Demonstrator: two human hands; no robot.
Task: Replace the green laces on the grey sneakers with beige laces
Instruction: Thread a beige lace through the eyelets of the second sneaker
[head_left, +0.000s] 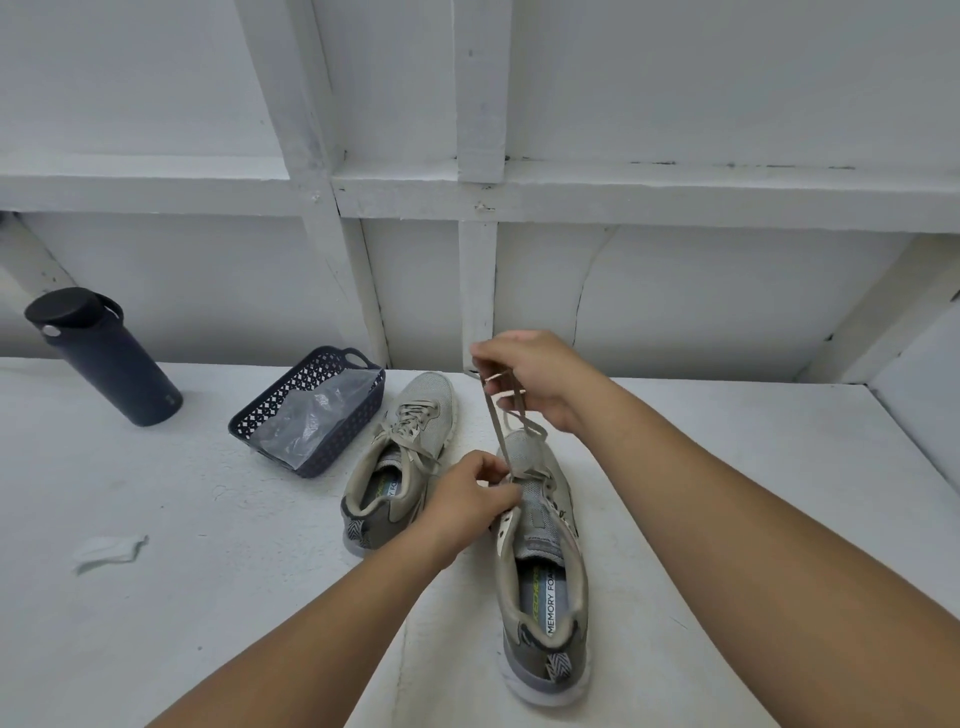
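Right sneaker (543, 561): lying toe-away at 5 o'clock of table centre, positioned nearest for lacing access.
Beige lace (496, 415): running taut from the lower eyelets up toward 12 o'clock.
Right hand (535, 382): pinching the gathered lace ends, raised above the toe, probably drawing slack through.
Left hand (475, 499): fingers curled, pinching the lace at the eyelet row, apparently anchoring the crossing while tension is being applied.
Left sneaker (400, 467): resting at 10 o'clock of the right sneaker, already laced beige, parked aside.
Plastic basket (311, 410): sitting at 10 o'clock, holding a clear bag.
Water bottle (104, 358): standing at far 9 o'clock, clear of the work.
Green laces: not identifiable.
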